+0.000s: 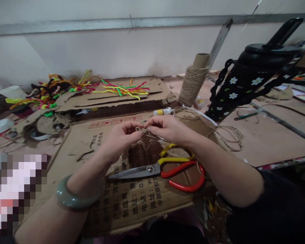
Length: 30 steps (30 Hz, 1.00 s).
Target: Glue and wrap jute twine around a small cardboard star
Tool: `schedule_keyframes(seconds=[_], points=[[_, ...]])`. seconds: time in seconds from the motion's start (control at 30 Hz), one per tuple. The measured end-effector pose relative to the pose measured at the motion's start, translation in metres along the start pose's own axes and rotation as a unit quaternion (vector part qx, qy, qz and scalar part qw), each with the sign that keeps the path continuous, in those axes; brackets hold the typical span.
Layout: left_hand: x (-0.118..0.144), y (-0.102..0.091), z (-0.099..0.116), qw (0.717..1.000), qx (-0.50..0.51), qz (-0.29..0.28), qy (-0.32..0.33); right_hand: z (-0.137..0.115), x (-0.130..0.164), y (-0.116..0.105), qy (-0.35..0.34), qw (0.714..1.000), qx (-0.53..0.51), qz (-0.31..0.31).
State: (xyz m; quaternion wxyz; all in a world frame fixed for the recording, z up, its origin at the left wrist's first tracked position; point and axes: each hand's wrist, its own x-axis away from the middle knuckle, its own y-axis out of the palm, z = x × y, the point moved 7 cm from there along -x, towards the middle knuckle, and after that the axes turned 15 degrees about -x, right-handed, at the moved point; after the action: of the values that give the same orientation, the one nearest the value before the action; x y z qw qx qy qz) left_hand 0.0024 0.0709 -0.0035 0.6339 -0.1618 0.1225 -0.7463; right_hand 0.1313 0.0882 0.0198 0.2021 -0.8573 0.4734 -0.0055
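My left hand [123, 135] and my right hand [167, 128] meet above a printed cardboard sheet [78, 162]. Between their fingertips they pinch a piece of looped brown twine [142, 130], partly hidden by the fingers. Strands of the twine hang below the hands toward the cardboard. Just under them lies a pair of scissors [152, 169] with one yellow and one red handle, its blades pointing left. A small white glue bottle [162, 112] with a yellow label lies right behind my right hand.
A cone of twine [193, 83] stands at the back, with a black flowered tumbler [240, 81] to its right. Colourful pipe cleaners [124, 89] lie on cardboard at the back left. Loose twine coils [228, 137] rest on the table by my right forearm.
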Motion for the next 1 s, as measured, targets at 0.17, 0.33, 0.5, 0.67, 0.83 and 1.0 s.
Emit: schedule_keyframes(seconds=[0.17, 0.33, 0.5, 0.67, 0.83, 1.0], points=[[0.0, -0.003, 0.002, 1.0, 0.004, 0.029, -0.003, -0.001, -0.001, -0.003, 0.008, 0.999, -0.038, 0.021], [-0.002, -0.014, 0.001, 0.995, 0.043, 0.09, 0.005, 0.002, -0.002, -0.006, 0.03, 0.999, -0.007, 0.015], [-0.004, -0.017, -0.002, 0.994, 0.055, 0.099, 0.012, 0.002, -0.001, -0.012, 0.003, 0.997, 0.064, 0.032], [-0.002, -0.013, 0.0, 0.996, 0.031, 0.088, 0.009, -0.009, 0.004, -0.016, -0.046, 0.987, 0.136, 0.074], [-0.001, -0.009, 0.001, 0.997, 0.011, 0.08, -0.001, -0.012, 0.005, -0.014, -0.052, 0.985, 0.143, 0.082], [0.0, -0.006, 0.001, 0.998, -0.001, 0.069, 0.003, -0.006, 0.003, -0.016, -0.037, 0.988, 0.114, 0.101]])
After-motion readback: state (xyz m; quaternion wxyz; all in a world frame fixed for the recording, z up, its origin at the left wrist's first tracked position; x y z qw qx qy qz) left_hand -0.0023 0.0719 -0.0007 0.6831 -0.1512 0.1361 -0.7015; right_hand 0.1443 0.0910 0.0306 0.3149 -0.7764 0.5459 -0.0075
